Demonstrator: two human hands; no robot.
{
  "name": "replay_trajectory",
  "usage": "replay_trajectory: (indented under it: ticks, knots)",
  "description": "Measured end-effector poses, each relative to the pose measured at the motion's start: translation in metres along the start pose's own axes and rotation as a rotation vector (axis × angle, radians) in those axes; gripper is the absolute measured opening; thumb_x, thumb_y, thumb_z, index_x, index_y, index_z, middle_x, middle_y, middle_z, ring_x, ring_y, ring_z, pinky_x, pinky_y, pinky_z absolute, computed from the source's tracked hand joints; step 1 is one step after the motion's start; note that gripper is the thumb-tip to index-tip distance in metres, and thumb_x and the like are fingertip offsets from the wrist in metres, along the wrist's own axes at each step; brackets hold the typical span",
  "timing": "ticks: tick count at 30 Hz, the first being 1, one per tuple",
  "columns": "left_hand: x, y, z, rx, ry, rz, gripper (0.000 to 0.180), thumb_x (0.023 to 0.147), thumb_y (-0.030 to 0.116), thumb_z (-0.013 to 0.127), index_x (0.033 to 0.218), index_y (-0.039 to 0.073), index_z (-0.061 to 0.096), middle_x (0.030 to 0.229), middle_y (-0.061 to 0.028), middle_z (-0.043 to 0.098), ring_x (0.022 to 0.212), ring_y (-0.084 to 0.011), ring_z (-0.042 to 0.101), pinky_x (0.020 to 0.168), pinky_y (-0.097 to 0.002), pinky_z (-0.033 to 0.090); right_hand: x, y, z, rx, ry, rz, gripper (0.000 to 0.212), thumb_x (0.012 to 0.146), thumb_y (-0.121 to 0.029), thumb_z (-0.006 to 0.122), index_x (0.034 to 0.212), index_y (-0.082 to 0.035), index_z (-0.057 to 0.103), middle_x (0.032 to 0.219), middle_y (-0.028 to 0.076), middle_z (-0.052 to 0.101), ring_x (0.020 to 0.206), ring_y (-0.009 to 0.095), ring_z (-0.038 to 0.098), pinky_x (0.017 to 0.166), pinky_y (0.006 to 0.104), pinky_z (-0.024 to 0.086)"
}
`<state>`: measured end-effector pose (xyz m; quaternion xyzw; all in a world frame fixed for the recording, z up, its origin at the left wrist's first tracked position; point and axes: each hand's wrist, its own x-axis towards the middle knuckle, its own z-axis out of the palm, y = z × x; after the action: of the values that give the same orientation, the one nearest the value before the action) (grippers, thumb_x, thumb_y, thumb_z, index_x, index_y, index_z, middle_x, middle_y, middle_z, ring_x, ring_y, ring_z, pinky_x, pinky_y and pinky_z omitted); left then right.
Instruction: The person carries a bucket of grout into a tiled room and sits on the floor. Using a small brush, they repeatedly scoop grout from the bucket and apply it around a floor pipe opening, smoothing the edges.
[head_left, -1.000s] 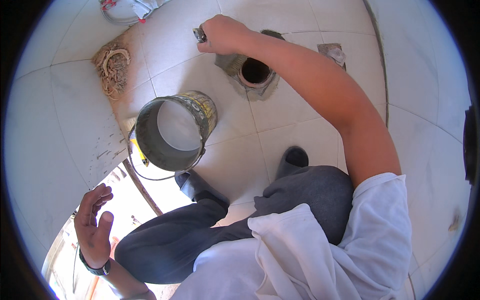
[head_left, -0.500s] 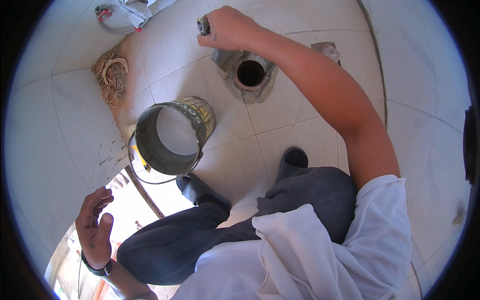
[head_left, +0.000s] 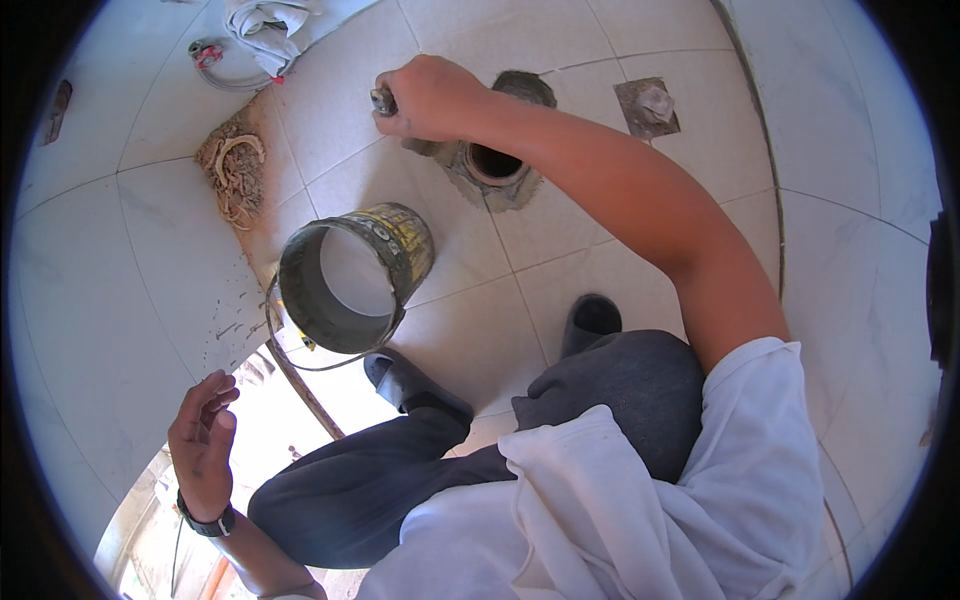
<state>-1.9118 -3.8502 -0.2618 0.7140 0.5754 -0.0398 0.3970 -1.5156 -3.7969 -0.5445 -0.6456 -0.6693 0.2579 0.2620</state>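
Observation:
My right hand (head_left: 432, 100) is closed round a tool's handle (head_left: 383, 101); only its rounded, grey-smeared end shows clearly, and my fist hides most of the rest. That hand is just beyond and left of a round floor pipe opening (head_left: 494, 163), ringed with grey mortar (head_left: 518, 196). My forearm covers part of the opening. A mortar-stained bucket (head_left: 412, 240) with a yellow label stands nearer, to the left, with pale liquid inside. My left hand (head_left: 203, 440), wearing a dark watch, is raised at the lower left, fingers loosely bent, thumb apart, holding nothing.
Large pale tiles (head_left: 470, 300) cover the floor. An untiled corner patch (head_left: 232, 175) holds rubble. Beyond it are a hose (head_left: 222, 84) and a white cloth (head_left: 268, 30). A square cutout (head_left: 646, 108) lies at the right. My sandalled feet flank the bucket's near side.
My right hand has moved nearer and a little left with the tool, showing more mortar beyond the pipe. The view has shifted slightly; my left hand keeps its pose.

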Motion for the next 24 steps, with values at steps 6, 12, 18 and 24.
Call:
replay_trajectory:
  ticks: [6,12,18,24]
  knots:
    - [0.005,0.002,0.003,-0.041,0.004,0.021,0.048,0.099,0.028,0.071,0.136,-0.001,0.063,0.119,-0.0153,0.072,0.112,-0.0264,0.068,0.101,-0.0393,0.051,-0.021,0.004,0.005,-0.083,-0.115,-0.069,0.035,0.084,-0.037,0.073,0.095,-0.003,0.074,0.09,0.023,0.073,0.089,0.04,0.072,0.082,0.0505,0.059]
    - [0.006,0.004,0.005,-0.037,0.007,0.009,0.049,0.098,0.029,0.072,0.135,-0.001,0.063,0.119,-0.015,0.072,0.113,-0.0262,0.068,0.1,-0.0388,0.051,-0.028,-0.011,0.023,-0.087,-0.107,-0.099,0.035,0.084,-0.038,0.074,0.098,-0.005,0.075,0.088,0.021,0.074,0.087,0.039,0.073,0.08,0.0498,0.059]
    - [0.004,0.006,0.006,-0.022,0.027,-0.009,0.051,0.098,0.032,0.073,0.135,-0.001,0.063,0.119,-0.0152,0.072,0.113,-0.0263,0.068,0.1,-0.0388,0.051,-0.03,-0.001,-0.012,0.005,0.101,0.039,0.038,0.085,-0.041,0.074,0.099,-0.006,0.075,0.08,0.019,0.073,0.084,0.038,0.073,0.078,0.0492,0.059]
    - [0.003,0.008,0.005,-0.02,0.009,0.007,0.051,0.098,0.033,0.072,0.136,0.0,0.063,0.121,-0.0148,0.072,0.114,-0.0262,0.068,0.101,-0.0388,0.051,-0.052,0.005,-0.035,-0.139,0.256,0.16,0.051,0.087,-0.054,0.074,0.089,-0.002,0.076,0.076,0.019,0.073,0.074,0.037,0.073,0.072,0.0456,0.059]
